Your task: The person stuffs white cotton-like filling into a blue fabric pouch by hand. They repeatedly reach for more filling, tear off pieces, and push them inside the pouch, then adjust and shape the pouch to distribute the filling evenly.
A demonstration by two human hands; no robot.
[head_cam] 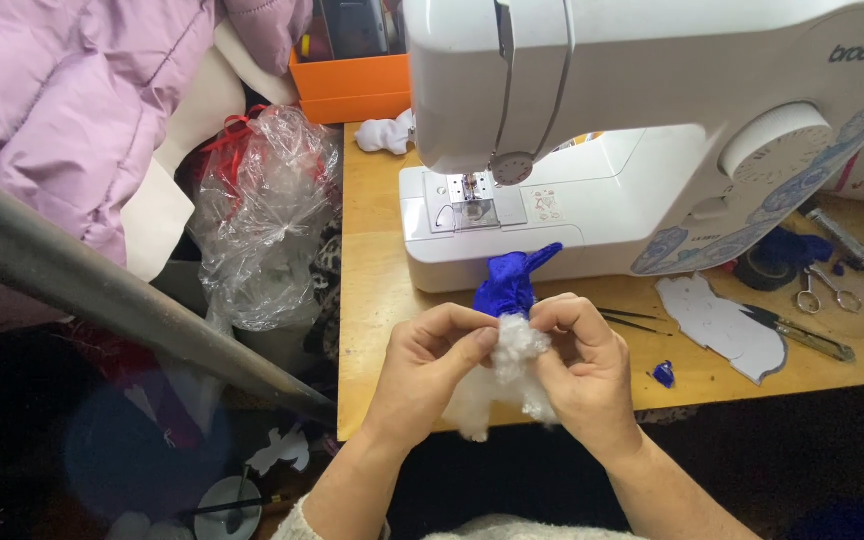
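Both hands, left hand [432,362] and right hand [580,362], fingers pinching white stuffing [508,372] into blue fabric piece [510,285], above counter [377,290] edge, before sewing machine [592,150]. Partly filled; much fluff outside, opening unclosed.

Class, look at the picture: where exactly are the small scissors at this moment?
In the head view, the scissors lie on the wooden table at far right, below the sewing machine, right of the black tape roll, away from both hands.

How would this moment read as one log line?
left hand: pinching white fluffy stuffing | right hand: pressing stuffing into blue satin fabric piece | behind: white sewing machine
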